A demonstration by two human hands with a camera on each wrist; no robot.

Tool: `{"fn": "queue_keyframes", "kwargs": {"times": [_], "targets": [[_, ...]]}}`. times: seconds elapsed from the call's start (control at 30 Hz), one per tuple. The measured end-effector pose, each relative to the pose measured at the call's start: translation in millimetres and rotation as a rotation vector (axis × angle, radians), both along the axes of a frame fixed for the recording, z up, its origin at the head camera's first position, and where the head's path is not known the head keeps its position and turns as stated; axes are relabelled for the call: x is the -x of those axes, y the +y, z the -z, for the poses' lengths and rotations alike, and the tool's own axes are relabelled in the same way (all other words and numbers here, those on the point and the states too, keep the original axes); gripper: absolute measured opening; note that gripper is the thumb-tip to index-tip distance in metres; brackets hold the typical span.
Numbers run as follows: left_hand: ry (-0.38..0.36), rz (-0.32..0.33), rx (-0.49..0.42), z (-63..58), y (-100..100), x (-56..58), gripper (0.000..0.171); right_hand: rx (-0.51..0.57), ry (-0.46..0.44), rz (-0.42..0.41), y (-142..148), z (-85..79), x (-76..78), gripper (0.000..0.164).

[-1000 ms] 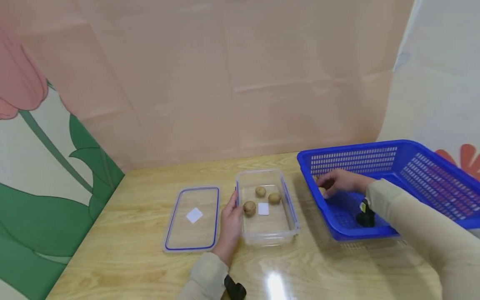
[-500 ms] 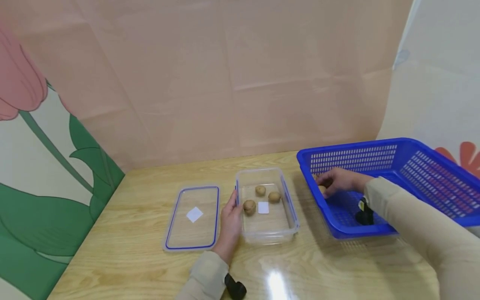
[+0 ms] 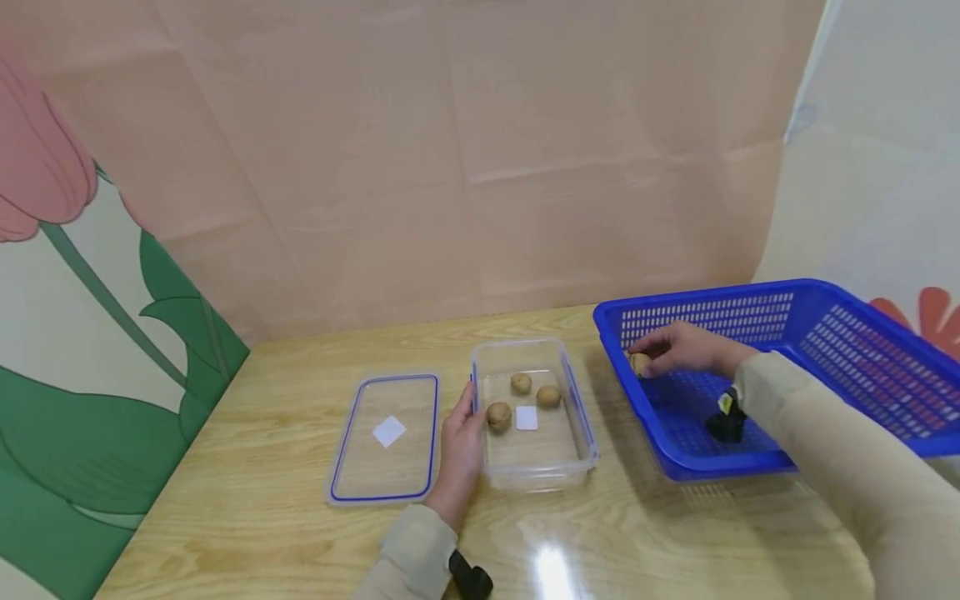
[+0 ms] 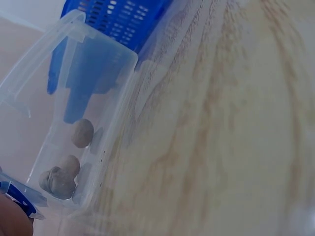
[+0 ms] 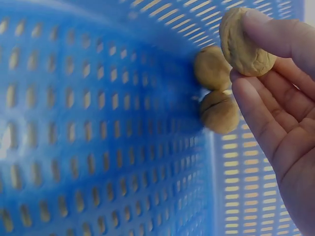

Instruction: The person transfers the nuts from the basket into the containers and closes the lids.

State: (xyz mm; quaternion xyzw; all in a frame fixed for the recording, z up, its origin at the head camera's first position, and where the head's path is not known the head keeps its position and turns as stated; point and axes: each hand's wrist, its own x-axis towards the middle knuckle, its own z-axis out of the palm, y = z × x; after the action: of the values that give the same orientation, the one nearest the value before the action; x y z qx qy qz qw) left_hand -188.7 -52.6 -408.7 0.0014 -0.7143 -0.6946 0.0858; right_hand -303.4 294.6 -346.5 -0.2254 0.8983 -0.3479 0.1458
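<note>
A clear plastic food container (image 3: 536,454) stands without its lid on the table, with three walnuts (image 3: 499,417) and a small white square inside. My left hand (image 3: 461,450) rests along the container's left wall, fingers stretched out; in the left wrist view only a bit of it shows beside a blue-edged latch (image 4: 19,199). Inside the blue basket (image 3: 660,442), near its left wall, my right hand (image 3: 686,350) pinches a walnut (image 5: 243,44) between thumb and fingers. Below it in the right wrist view, two more walnuts (image 5: 219,112) lie in the basket's corner.
The container's lid (image 3: 386,467), clear with a blue seal and a white square on it, lies flat left of my left hand. A paper-covered wall (image 3: 450,167) rises behind the wooden table (image 3: 247,500). The basket's raised rim stands right of the container.
My right hand has risen slightly inside the basket, with the walnut now showing between its fingers. The left hand, container and lid have stayed in place.
</note>
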Motion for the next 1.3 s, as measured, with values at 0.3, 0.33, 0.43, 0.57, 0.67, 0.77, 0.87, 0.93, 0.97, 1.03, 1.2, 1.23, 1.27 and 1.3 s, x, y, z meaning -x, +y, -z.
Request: {"fn": "queue_keyframes", "kwargs": {"times": [0.3,0.33,0.43,0.57,0.67,0.77,0.87,0.93,0.97,1.03,1.2,1.23,1.27,1.3], "targets": [[-0.028,0.018,-0.008,0.4,0,-1.2,0.051,0.121,-0.048,0.108,-4,-14.7,-2.8,0.052],[-0.029,0.019,-0.007,0.1,0,-1.2,0.051,0.127,-0.046,0.126,-5,-15.2,-2.3,0.053],[-0.031,0.021,-0.001,-0.4,-1,-1.0,0.051,0.164,-0.021,0.159,-9,-16.5,-2.1,0.053],[-0.031,0.024,0.003,-0.8,-1,-1.6,0.051,0.22,-0.002,0.182,-13,-19.4,-3.0,0.053],[-0.025,0.021,0.004,-0.7,-1,-1.9,0.051,0.26,0.01,0.185,-16,-22.9,-4.1,0.05],[-0.018,0.02,0.008,0.4,0,-1.3,0.051,0.318,0.032,0.168,-19,-25.7,-5.0,0.044],[-0.008,0.019,0.014,1.7,0,-0.9,0.051,0.369,0.041,0.15,-23,-28.4,-6.6,0.036],[-0.01,0.019,0.018,2.5,0,-0.5,0.051,0.388,0.045,0.14,-27,-31.0,-8.0,0.034],[-0.008,0.018,0.017,2.7,0,-0.1,0.051,0.393,0.045,0.136,-29,-32.9,-9.0,0.034],[-0.006,0.019,0.017,3.2,0,0.3,0.051,0.396,0.036,0.134,-34,-37.6,-11.3,0.035],[-0.018,0.019,0.016,2.4,-1,0.3,0.051,0.395,0.009,0.139,-50,-51.4,-18.5,0.038],[-0.019,0.018,0.014,2.1,-1,0.5,0.05,0.4,0.01,0.142,-54,-53.8,-19.8,0.037],[-0.02,0.017,0.014,2.0,-1,0.7,0.05,0.409,0.008,0.143,-57,-55.6,-21.0,0.037],[-0.015,0.015,0.013,1.9,0,1.0,0.051,0.419,0.008,0.145,-61,-57.0,-22.1,0.036]]}}
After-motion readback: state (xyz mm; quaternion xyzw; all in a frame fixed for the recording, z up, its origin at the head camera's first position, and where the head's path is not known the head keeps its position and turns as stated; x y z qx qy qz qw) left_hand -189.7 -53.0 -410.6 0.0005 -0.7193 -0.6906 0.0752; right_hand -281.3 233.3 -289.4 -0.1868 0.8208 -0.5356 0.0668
